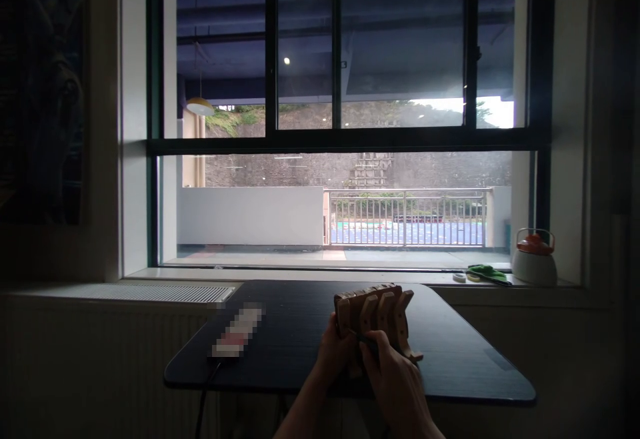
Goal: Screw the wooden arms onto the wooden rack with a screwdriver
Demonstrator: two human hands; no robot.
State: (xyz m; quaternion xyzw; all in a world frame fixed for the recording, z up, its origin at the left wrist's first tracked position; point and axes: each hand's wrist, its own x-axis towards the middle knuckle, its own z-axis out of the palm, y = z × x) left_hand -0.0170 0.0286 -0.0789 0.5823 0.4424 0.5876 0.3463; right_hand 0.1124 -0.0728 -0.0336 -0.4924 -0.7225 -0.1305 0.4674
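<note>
A wooden piece (373,302) with several curved, light-edged ribs is tilted up over the near half of the dark table (295,332). Small dark holes show along its ribs. My left hand (334,349) is closed around its lower left edge, thumb toward the front. Bent close beside it, my right hand (393,369) pinches a small, slim dark object (369,341) against the ribs' lower ends. Dim light hides what kind of object that is. The lower part of the wooden piece is covered by both hands.
A power strip-like blurred object (237,332) with a black cable (203,402) lies at the table's left. On the windowsill (280,275) stand a white kettle (534,265) with a red lid, a green cloth (487,273) and small rolls. A radiator (165,292) adjoins the left side.
</note>
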